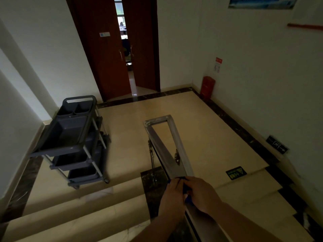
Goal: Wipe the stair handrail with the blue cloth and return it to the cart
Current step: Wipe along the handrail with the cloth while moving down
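A steel stair handrail [166, 152] runs from the bottom of the view down to a square bend over the landing. Both hands are clamped around it side by side. My left hand [172, 196] grips the left side, and my right hand [202, 194] covers the top and right. The blue cloth [186, 193] is pressed between them against the rail; only small dark blue patches show. The grey three-tier cart [73, 140] stands on the landing at the left, against the wall.
Beige steps [87, 206] descend to a tiled landing [192, 123]. A dark red double door [113, 49] stands ajar at the back. A red box [207, 86] sits by the right wall. A yellow-green warning sticker [236, 172] lies near the top step.
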